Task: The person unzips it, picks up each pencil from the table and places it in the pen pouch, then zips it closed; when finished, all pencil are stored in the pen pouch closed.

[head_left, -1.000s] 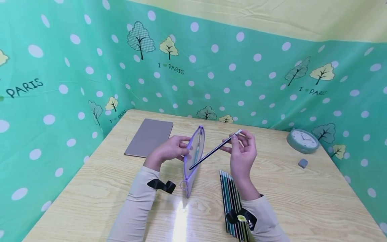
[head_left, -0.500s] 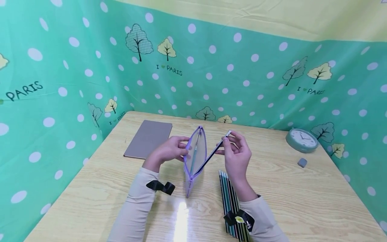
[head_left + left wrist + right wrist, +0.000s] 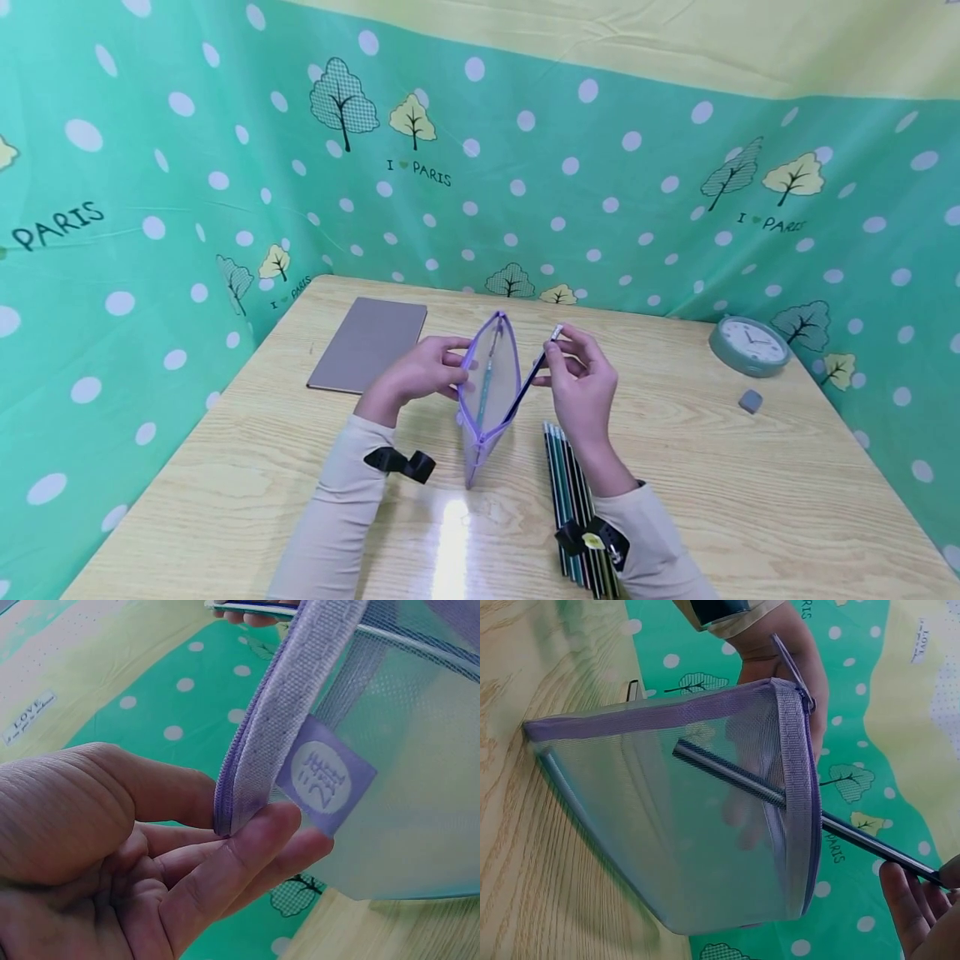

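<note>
My left hand [image 3: 429, 368] pinches the zipper edge of a purple-trimmed mesh pencil case [image 3: 471, 450], thumb on one side and fingers on the other in the left wrist view. The case stands with its mouth spread apart, and a teal pencil [image 3: 486, 387] lies inside. My right hand [image 3: 587, 385] pinches a dark striped pencil [image 3: 534, 373] near its white-tipped end. Through the mesh in the right wrist view, the lower part of that pencil [image 3: 727, 771] shows inside the case, slanting through the mouth. A purple label [image 3: 328, 776] hangs at the zipper tape near my left fingers.
A row of several dark and green pencils [image 3: 567, 492] lies beside my right forearm, which partly covers it. A grey notebook [image 3: 369, 343] lies at the back left. At the right are a green round clock [image 3: 750, 347] and a small grey eraser [image 3: 751, 401].
My right hand has moved left and lowered the dark pencil's far end into the case. The case's mouth has spread wider, while my left hand keeps its place on the edge.
</note>
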`<state>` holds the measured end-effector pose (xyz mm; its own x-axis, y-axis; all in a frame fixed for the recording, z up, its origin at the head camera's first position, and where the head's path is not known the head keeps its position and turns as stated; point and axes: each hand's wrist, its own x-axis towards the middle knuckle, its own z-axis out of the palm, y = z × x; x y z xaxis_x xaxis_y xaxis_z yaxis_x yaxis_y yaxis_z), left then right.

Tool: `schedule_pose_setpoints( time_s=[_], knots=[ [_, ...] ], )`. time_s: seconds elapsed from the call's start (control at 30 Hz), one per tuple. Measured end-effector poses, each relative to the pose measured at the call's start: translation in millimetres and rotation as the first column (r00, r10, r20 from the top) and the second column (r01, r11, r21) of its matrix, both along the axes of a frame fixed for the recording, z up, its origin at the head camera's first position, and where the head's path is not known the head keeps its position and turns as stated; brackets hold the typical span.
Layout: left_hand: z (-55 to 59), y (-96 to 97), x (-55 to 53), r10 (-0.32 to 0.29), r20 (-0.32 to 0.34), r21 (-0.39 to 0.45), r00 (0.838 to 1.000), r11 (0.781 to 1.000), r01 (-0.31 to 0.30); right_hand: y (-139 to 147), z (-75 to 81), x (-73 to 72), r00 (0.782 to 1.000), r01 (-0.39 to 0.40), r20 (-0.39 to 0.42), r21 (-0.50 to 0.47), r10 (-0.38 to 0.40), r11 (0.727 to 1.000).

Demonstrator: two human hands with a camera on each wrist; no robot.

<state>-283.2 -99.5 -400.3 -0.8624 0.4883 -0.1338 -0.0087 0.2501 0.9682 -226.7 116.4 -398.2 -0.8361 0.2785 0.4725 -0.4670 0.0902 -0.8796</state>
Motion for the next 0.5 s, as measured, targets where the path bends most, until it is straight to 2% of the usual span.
schedule_pose_setpoints(
  time_s=[0.2, 0.5],
  knots=[
    [-1.1, 4.9, -0.1, 0.005, -0.01, 0.008, 1.0, 1.0, -0.005, -1.1, -2.8, -1.4, 0.999, -0.024, 0.04, 0.007, 0.024, 1.0],
    [-2.9, 8.4, -0.5, 0.013, -0.014, 0.003, 1.0, 1.0, -0.013, -3.6, -9.9, -3.5, 0.998, -0.043, 0.041, 0.121, 0.038, 0.992]
  ],
)
